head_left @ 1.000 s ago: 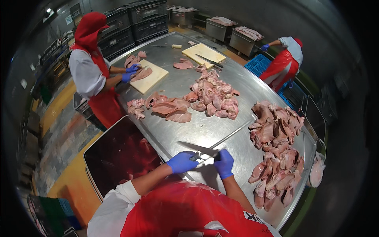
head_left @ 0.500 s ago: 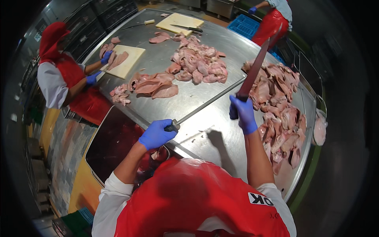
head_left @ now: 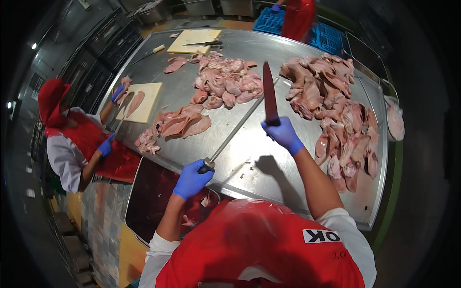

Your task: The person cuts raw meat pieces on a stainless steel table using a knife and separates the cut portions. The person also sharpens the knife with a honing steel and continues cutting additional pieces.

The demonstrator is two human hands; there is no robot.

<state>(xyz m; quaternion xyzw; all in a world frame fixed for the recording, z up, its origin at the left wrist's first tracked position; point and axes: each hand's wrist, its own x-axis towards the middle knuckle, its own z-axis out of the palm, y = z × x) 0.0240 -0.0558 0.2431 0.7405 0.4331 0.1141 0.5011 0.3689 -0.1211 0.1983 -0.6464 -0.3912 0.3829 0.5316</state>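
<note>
My left hand [head_left: 192,178], in a blue glove, grips the handle of a long sharpening steel [head_left: 237,127] that slants up and away over the steel table [head_left: 249,168]. My right hand [head_left: 283,133], also gloved blue, holds a knife [head_left: 269,93] with its blade pointing away, lying against the steel's upper part. Both hands are raised above the table's near edge. A red apron covers my chest at the bottom of the view.
Piles of raw meat lie at the right [head_left: 336,110], in the middle [head_left: 225,81] and left of centre [head_left: 180,124]. A person in red [head_left: 77,139] cuts at a cutting board [head_left: 141,101] on the left. Another board with a knife [head_left: 194,41] sits far back. A dark bin [head_left: 153,192] stands below the table.
My hands went from close together at the table's near edge to spread apart. The knife has swung up and now rests against the steel, nearer the middle of the table.
</note>
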